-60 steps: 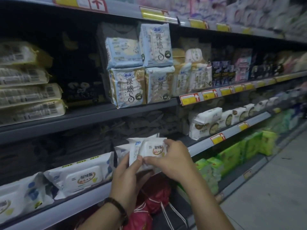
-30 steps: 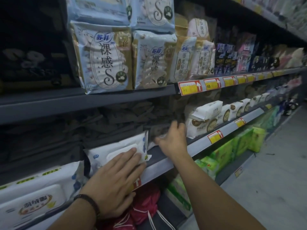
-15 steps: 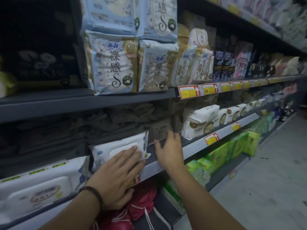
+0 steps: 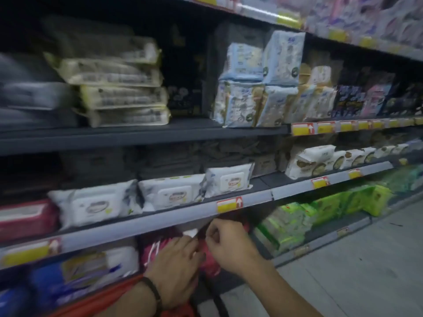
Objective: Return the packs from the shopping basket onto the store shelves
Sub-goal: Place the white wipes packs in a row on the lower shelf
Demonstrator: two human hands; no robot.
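Note:
The small white wipes pack (image 4: pixel 229 179) lies on the middle shelf (image 4: pixel 160 219), to the right of two larger white packs (image 4: pixel 170 194). Both my hands are below that shelf's edge, over the red shopping basket (image 4: pixel 96 303). My left hand (image 4: pixel 176 268) reaches onto a red bag with white strings (image 4: pixel 155 250) inside the basket, and its fingertips are hidden. My right hand (image 4: pixel 226 245) has curled fingers that pinch the red bag's fabric. A white corner of something (image 4: pixel 191 232) shows between the hands.
Stacked yellow-edged packs (image 4: pixel 121 97) and blue-white packs (image 4: pixel 254 88) fill the upper shelf. White tissue packs (image 4: pixel 313 160) sit to the right on the middle shelf, with green packs (image 4: pixel 320 211) on the low shelf. The grey aisle floor (image 4: pixel 354 271) lies to the right.
Both hands have left the middle shelf and dropped to the red bag in the basket. The small white pack stays on the shelf. The view has pulled back and to the left.

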